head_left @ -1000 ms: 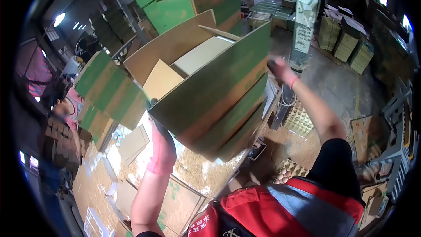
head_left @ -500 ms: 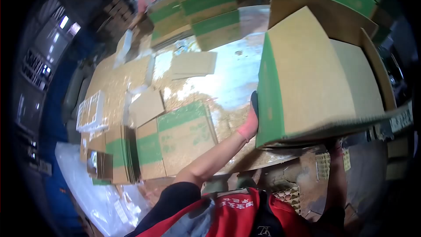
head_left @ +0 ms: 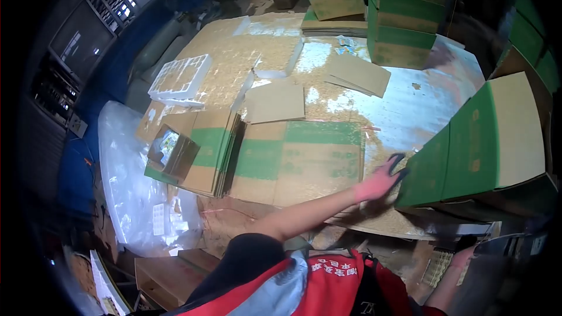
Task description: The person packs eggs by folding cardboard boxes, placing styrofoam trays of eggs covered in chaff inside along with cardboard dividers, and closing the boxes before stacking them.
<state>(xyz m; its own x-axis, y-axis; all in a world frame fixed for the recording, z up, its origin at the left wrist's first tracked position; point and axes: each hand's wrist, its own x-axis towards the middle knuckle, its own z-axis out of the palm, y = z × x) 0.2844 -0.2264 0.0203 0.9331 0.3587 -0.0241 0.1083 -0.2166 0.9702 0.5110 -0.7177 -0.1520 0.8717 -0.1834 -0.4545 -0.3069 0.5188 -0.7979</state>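
Observation:
A large cardboard carton (head_left: pixel 430 155) with green sides and raised flaps stands at the right end of the table, pressed alongside another green-sided carton (head_left: pixel 474 134). My left hand (head_left: pixel 377 184), in a pink glove with dark fingertips, is beside the nearer carton's left face, its fingers spread and nothing in them. My right hand (head_left: pixel 465 254) is low at the right, below the cartons' front edge, with its fingers in shadow and partly hidden. Flattened green-and-brown cartons (head_left: pixel 319 161) lie on the table left of my left hand.
Folded cartons (head_left: pixel 208 152) stand at the table's left, a small open box (head_left: pixel 171 149) on top. Brown cardboard sheets (head_left: pixel 275 103) and a white foam tray (head_left: pixel 180 77) lie farther back. Stacked green cartons (head_left: pixel 404 14) rise behind. Clear plastic (head_left: pixel 126 181) hangs at the left.
The carton has come down and to the right, and now sits beside another one. My left hand's fingers have spread off its side. The view has turned, shifting the table's contents rightward.

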